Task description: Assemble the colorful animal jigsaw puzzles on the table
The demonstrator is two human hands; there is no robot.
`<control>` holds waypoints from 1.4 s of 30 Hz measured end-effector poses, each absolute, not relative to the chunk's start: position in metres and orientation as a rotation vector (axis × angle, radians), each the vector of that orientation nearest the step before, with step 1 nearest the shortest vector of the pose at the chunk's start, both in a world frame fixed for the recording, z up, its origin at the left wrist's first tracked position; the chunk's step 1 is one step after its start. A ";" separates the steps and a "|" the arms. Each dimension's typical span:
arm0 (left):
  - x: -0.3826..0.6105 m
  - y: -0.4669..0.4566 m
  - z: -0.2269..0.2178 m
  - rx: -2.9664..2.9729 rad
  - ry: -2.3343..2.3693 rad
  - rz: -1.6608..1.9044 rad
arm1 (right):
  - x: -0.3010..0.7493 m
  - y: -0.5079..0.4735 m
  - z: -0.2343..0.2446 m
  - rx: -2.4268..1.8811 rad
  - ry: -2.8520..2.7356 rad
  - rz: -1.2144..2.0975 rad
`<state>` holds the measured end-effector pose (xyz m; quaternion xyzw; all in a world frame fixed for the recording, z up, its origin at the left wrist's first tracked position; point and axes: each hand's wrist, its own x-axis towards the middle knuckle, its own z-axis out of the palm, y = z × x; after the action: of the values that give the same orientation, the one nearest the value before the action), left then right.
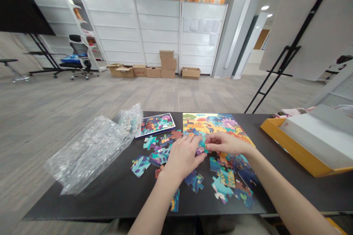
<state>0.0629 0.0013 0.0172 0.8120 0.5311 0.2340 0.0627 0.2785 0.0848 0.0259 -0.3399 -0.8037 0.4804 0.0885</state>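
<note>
Black is the colour of the table (82,205), and on it lies a bright jigsaw puzzle (212,126). The top part of the puzzle is joined up in one big flat patch, and the bottom edge of that patch is ragged. Loose jigsaw pieces (220,187) lie in heaps on both sides of the hands, most of them face up, maybe so the colours are easy to see. The right hand (227,144) pinches a small jigsaw piece (207,147) between the thumb and a finger, right by the edge of the patch. The left hand (183,157) is mostly open, with its fingers lying low on the pieces. It does not seem to grip anything, but its fingertips are hard to see. A small picture card (156,125) sits just past the loose pieces, likely so it is easy to look at. Clear plastic bags (88,154) lie off to the left, out of the way, and an orange box (300,147) sits well off to the right.
</note>
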 end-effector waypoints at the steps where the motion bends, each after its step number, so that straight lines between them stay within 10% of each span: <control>1: 0.064 0.001 0.019 2.450 1.629 0.711 | 0.278 0.085 0.024 -0.996 -2.353 1.467; 42: -0.077 -0.051 0.039 1.904 2.188 -0.230 | 0.284 0.081 0.024 -1.127 -2.696 1.420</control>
<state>-0.0773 -0.0509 0.0385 0.6500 0.7469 -0.0785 0.1158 0.2844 0.0812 0.0245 -0.3464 -0.8287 0.4363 -0.0535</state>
